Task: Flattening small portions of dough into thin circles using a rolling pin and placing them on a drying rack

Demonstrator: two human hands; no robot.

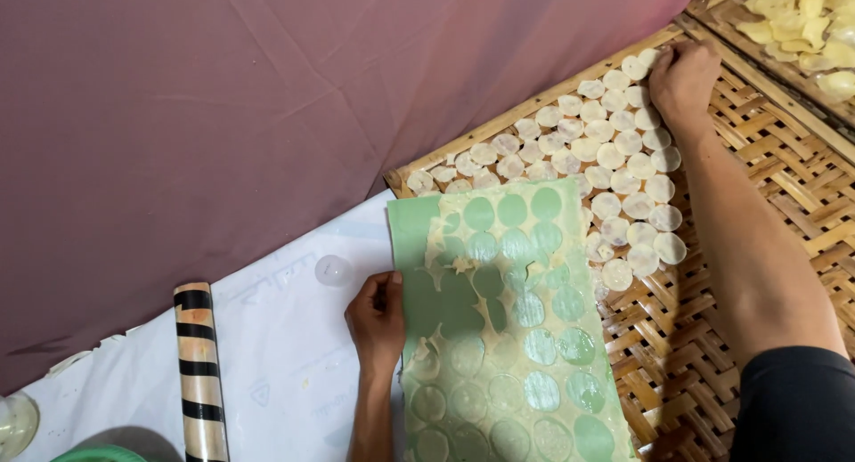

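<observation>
Nearest the camera, a green sheet point(499, 337) is lying flat, partly on white paper point(285, 355) and partly on a woven bamboo tray point(766, 186). Thin dough is covering the sheet, and round shapes are cut into it. Some rounds are gone, so bare green circles are showing, mostly at the far end of the sheet.

The left hand point(378, 320) is resting on the left edge of the green sheet. Its thumb is lying on top and its fingers are curling at the edge, so it is pinching or pressing the sheet there. I cannot tell if the fingers are going under.

The right hand point(684, 75) is reaching well past the far end of the green sheet, up and to the right. Its fingers are bent down and closed on one of the pale dough circles point(614, 159) at the far corner of the tray. The circles are lying in close rows, starting just past the sheet's far end and running away to that hand.

The sheet's long side is pointing away from the person, toward the rows. The left hand is the nearer one to the sheet. The right hand is the nearer one to the rows.

Left of the green sheet, a roller with black stripes point(199, 373) is lying on the white paper. Beyond the sheet, a dull pink cloth point(267, 97) is hanging like a wall. Far to the right of the sheet, another tray with yellow pieces point(802, 26) is sitting.
</observation>
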